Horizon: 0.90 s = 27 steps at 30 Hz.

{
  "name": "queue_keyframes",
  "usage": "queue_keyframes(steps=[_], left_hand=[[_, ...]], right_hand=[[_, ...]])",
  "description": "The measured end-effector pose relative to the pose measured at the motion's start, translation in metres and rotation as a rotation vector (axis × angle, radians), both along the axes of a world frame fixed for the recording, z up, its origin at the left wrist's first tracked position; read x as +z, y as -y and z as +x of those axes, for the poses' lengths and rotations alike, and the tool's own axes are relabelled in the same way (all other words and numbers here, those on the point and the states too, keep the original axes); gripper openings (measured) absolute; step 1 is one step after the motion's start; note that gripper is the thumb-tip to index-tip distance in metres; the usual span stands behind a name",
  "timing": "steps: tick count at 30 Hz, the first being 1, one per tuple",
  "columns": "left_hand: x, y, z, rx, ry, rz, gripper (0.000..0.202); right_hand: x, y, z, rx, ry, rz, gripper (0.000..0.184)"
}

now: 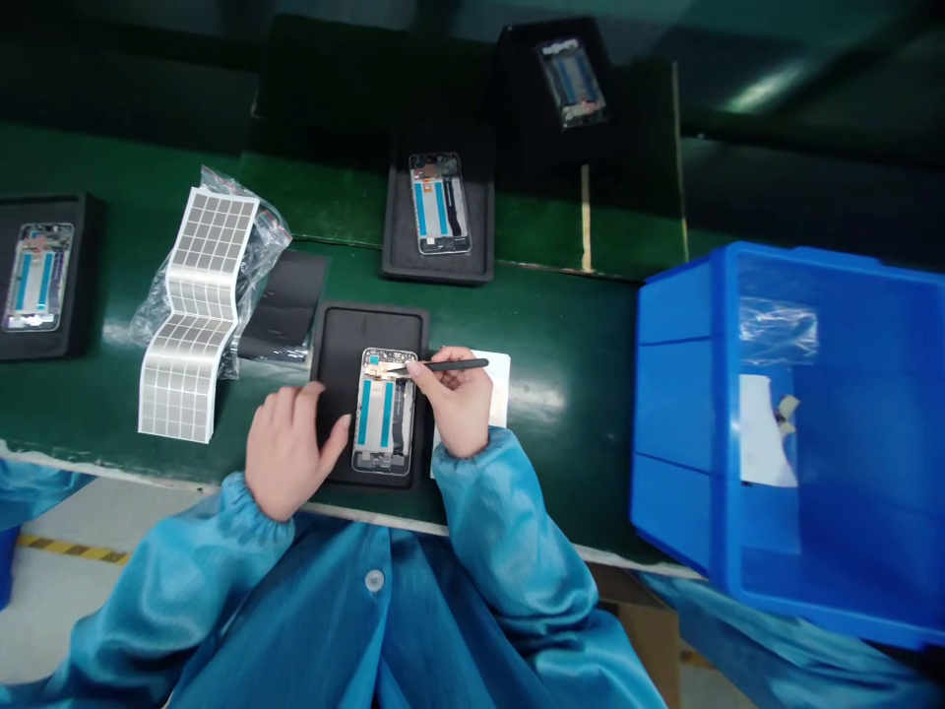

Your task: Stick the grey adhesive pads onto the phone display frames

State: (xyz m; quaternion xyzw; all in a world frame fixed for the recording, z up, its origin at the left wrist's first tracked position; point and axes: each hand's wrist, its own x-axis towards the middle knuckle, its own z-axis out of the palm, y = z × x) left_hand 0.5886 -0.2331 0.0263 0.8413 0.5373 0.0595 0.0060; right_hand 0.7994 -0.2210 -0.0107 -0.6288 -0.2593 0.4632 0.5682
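Observation:
My right hand (pixel 464 404) is closed in a pinch around dark tweezers (pixel 462 364), whose tips reach left over the upper part of an opened phone (pixel 379 418). The phone has blue strips and a black flex cable across its inside, and lies in the right part of a black foam tray (pixel 336 340). At the tray's left edge my left hand (pixel 289 443) rests with thumb apart from the fingers, holding nothing; the thumb tip comes close to the phone's left side. Beneath my right hand a white sheet (pixel 498 379) is partly hidden.
A folded sheet of grey stickers (pixel 192 335) lies left on clear plastic bags, beside black film sheets (pixel 284 307). More opened phones sit in trays: one behind (pixel 441 207), one far left (pixel 38 281), one at the back right (pixel 572 84). A blue bin (pixel 675 414) stands right.

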Motion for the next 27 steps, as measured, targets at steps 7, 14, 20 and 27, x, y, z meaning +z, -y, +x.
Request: queue_keyframes(steps=[7, 14, 20, 27], left_hand=[[-0.008, 0.016, -0.002, 0.325, -0.194, -0.274, 0.04], [0.0, -0.001, -0.013, 0.256, -0.067, -0.478, 0.028], [0.002, -0.011, -0.017, 0.34, 0.139, -0.467, 0.024], [-0.022, -0.018, -0.016, 0.325, 0.614, -0.59, 0.031]], right_hand=[[0.006, 0.004, 0.01, -0.125, 0.051, 0.079, 0.038], [0.025, 0.014, 0.039, -0.311, 0.117, 0.059, 0.045], [0.029, 0.005, 0.053, -0.388, 0.098, 0.064, 0.051], [0.022, 0.0, 0.054, -0.378, 0.123, 0.01, 0.054]])
